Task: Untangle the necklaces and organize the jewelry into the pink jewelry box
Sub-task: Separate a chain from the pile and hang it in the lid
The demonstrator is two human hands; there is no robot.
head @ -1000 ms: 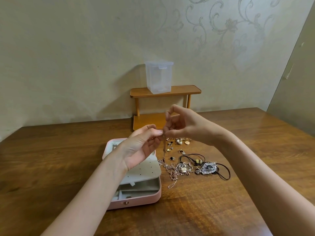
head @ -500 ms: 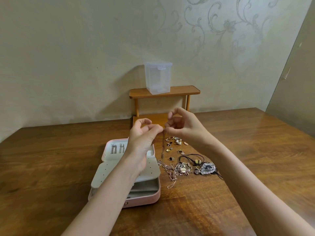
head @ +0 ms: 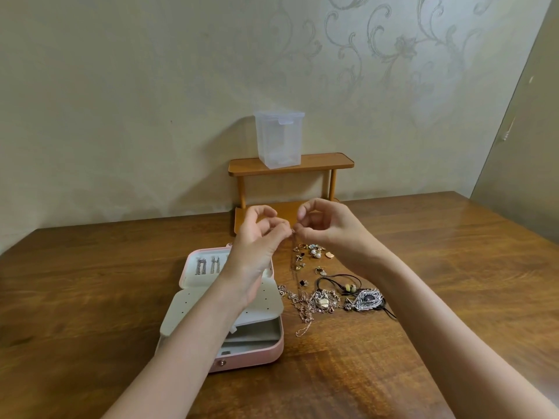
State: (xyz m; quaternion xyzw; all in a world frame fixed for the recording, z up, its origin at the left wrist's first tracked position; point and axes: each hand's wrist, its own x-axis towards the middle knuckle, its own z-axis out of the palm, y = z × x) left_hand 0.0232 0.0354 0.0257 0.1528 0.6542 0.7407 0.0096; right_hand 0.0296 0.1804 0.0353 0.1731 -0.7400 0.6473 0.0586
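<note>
While the left hand [head: 257,237] and right hand [head: 329,231] both pinch a thin chain [head: 294,252] dangling above the tangled necklaces [head: 311,303] beside the open pink jewelry box [head: 251,355], untangling seems underway, and the next move probably calls for gently teasing it free.

A brown wooden table [head: 453,267] fills the room's front. At its back stands a small wooden shelf [head: 320,164] against the wall [head: 121,101]. A clear plastic box [head: 279,140] with a lid sits on top of the shelf.
</note>
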